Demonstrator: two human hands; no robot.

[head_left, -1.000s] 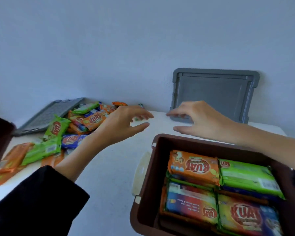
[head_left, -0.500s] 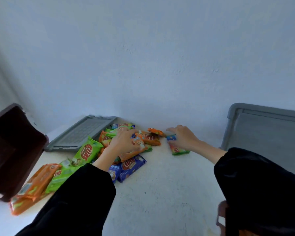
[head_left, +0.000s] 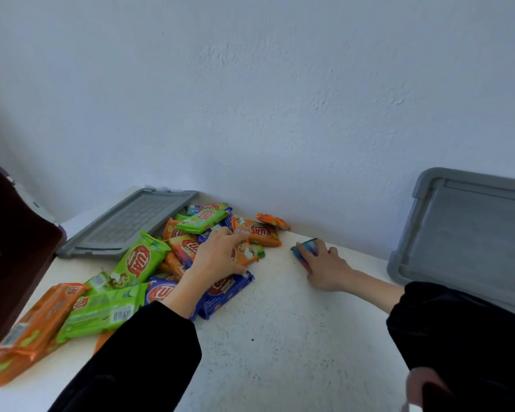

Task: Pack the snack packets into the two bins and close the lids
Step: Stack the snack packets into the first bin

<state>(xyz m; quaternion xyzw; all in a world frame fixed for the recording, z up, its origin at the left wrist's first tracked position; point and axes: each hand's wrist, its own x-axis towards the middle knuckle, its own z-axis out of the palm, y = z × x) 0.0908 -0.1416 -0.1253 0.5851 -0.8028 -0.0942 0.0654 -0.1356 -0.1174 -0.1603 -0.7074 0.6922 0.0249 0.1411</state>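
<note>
A heap of snack packets [head_left: 137,260] in green, orange and blue wrappers lies on the white table [head_left: 280,337] by the wall. My left hand [head_left: 217,257] rests on the heap with its fingers closed over an orange packet [head_left: 244,254]. My right hand [head_left: 324,266] presses flat on a lone blue packet [head_left: 302,248] to the right of the heap. One brown bin [head_left: 15,251] stands at the left edge, tilted toward me and dark inside. A corner of the second brown bin [head_left: 428,394] shows at the bottom right.
One grey lid [head_left: 131,224] lies flat behind the heap, by the wall. The other grey lid [head_left: 470,236] leans against the wall at the right. My black sleeves cover the lower part of the view.
My view swung left, away from the filled bin, to the heap. Both hands reached forward and came down on packets, the left on the heap and the right on the lone blue one.
</note>
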